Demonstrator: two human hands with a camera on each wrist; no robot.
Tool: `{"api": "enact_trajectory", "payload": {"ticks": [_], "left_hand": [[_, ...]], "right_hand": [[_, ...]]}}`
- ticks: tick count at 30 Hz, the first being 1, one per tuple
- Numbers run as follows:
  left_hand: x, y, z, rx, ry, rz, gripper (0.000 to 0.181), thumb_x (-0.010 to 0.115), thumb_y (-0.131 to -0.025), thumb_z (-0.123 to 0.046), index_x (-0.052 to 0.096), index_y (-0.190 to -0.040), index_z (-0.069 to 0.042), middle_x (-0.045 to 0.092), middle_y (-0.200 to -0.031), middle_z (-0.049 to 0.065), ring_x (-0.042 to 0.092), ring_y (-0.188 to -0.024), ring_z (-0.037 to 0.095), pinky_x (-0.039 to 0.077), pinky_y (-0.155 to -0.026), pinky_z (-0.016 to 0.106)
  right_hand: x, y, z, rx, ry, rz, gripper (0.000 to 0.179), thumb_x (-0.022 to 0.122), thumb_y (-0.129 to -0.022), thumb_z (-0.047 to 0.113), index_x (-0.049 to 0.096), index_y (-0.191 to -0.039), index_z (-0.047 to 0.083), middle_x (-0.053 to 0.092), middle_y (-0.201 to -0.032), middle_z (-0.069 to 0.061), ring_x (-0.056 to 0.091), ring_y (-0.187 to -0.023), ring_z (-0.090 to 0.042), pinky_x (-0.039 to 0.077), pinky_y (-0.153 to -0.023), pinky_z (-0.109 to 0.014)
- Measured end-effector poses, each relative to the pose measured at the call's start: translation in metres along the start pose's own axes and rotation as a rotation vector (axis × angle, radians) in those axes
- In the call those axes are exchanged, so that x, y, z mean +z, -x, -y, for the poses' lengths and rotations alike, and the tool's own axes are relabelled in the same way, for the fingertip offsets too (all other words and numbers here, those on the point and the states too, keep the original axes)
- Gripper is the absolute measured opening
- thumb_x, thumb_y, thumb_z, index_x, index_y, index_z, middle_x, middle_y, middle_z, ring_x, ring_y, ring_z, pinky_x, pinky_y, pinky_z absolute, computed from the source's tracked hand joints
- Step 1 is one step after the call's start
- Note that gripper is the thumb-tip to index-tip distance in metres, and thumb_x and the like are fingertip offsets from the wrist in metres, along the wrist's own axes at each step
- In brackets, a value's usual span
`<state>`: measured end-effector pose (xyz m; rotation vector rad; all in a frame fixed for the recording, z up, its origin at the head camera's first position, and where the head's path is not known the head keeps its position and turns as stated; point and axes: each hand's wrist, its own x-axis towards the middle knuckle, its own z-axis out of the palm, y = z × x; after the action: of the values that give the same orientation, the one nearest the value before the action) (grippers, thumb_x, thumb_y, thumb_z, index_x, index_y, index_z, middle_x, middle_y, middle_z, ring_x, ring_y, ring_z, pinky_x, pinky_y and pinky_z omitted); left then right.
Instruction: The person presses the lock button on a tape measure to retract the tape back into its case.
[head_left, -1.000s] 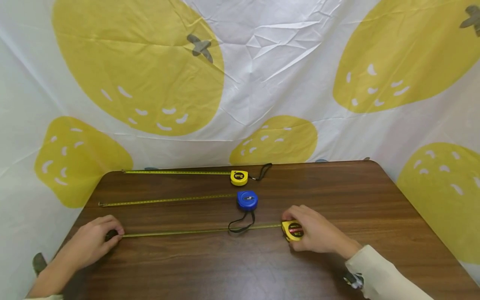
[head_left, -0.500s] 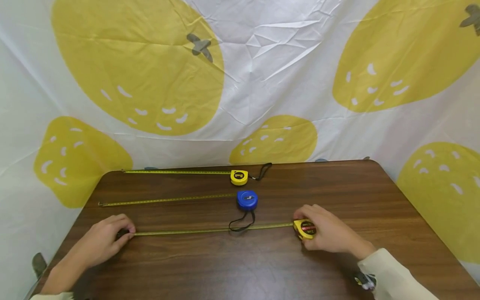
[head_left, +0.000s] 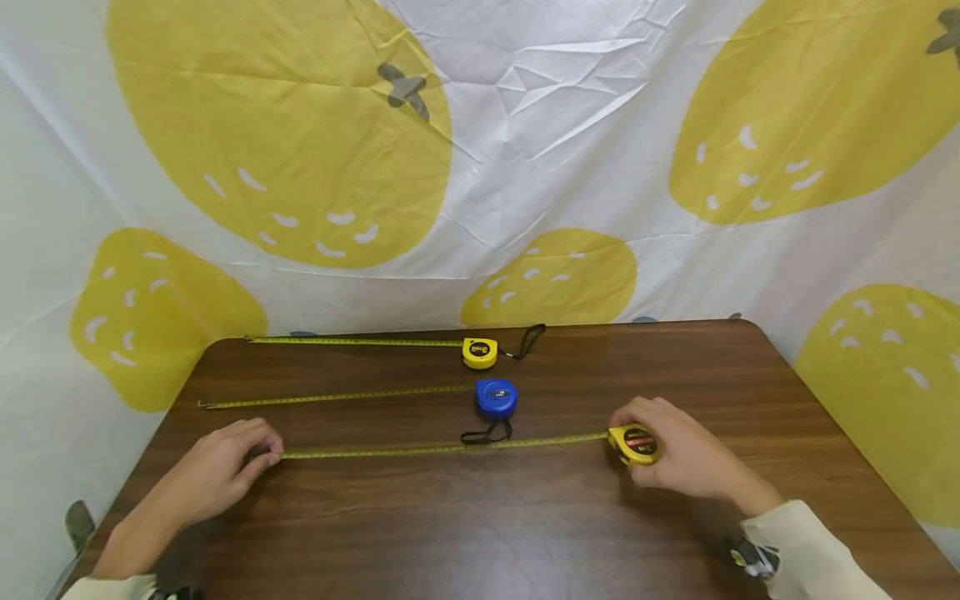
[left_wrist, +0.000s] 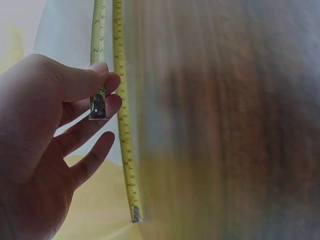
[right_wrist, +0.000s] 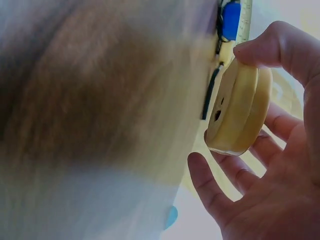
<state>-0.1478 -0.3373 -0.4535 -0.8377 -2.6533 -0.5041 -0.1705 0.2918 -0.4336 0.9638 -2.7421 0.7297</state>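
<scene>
My left hand (head_left: 213, 471) pinches the end of a tape measure's blade (head_left: 442, 450) between thumb and fingers, just behind the metal hook (left_wrist: 98, 106). My right hand (head_left: 693, 458) grips that tape measure's yellow case (head_left: 636, 443), which carries a dark round label. Between the two hands the blade runs pulled out and nearly straight across the table. Beyond it lies a blue tape measure (head_left: 497, 399), its own blade (head_left: 337, 398) drawn out to the left. In the head view, the held blade overlaps the blue one's black wrist strap (head_left: 487, 435).
Near the far edge of the brown wooden table (head_left: 465, 542) lies a second yellow tape measure (head_left: 480, 353), its blade (head_left: 352, 342) extended leftward and a black strap (head_left: 531, 337) at its right. A white cloth (head_left: 555, 167) with yellow fruit prints hangs around the table.
Both hands have moved to the right and slightly away from me, carrying the stretched tape measure along. The blue and the far yellow tape measures have stayed in place.
</scene>
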Motion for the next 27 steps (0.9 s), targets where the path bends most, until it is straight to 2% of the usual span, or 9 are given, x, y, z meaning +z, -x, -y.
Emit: {"api": "enact_trajectory", "payload": {"ticks": [6,15,22,27], "left_hand": [[-0.004,-0.008,-0.006,0.024,0.011,-0.023,0.035,0.089,-0.088,0.002,0.068,-0.094,-0.026,0.059,-0.094,-0.022,0.053,-0.084,-0.002,0.052,-0.068,0.032],[-0.012,-0.018,-0.012,0.008,0.014,-0.022,0.036,0.087,-0.088,0.005,0.068,-0.094,-0.025,0.060,-0.095,-0.023,0.058,-0.086,-0.001,0.055,-0.071,0.035],[-0.016,-0.027,-0.014,0.033,-0.002,-0.040,0.034,0.087,-0.089,0.003,0.069,-0.095,-0.024,0.063,-0.096,-0.022,0.062,-0.089,0.002,0.056,-0.073,0.039],[-0.018,-0.033,-0.013,0.048,0.031,-0.055,0.031,0.086,-0.090,0.004,0.069,-0.096,-0.022,0.064,-0.096,-0.020,0.061,-0.087,0.001,0.054,-0.071,0.036]], "right_hand": [[-0.008,0.001,-0.004,-0.012,0.001,-0.020,0.062,0.089,-0.065,0.009,0.069,-0.122,0.021,0.064,-0.110,0.017,0.057,-0.097,-0.010,0.049,-0.077,-0.032],[-0.018,0.001,-0.008,-0.036,0.005,-0.058,0.062,0.087,-0.065,0.006,0.069,-0.121,0.024,0.063,-0.109,0.018,0.055,-0.095,-0.007,0.049,-0.078,-0.031],[-0.023,0.002,-0.010,-0.041,-0.003,-0.068,0.062,0.087,-0.066,0.005,0.069,-0.122,0.024,0.064,-0.110,0.018,0.055,-0.095,-0.008,0.048,-0.077,-0.031],[-0.026,0.001,-0.016,-0.063,0.000,-0.093,0.062,0.087,-0.066,0.004,0.070,-0.123,0.022,0.066,-0.112,0.017,0.056,-0.096,-0.008,0.049,-0.078,-0.031]]}}
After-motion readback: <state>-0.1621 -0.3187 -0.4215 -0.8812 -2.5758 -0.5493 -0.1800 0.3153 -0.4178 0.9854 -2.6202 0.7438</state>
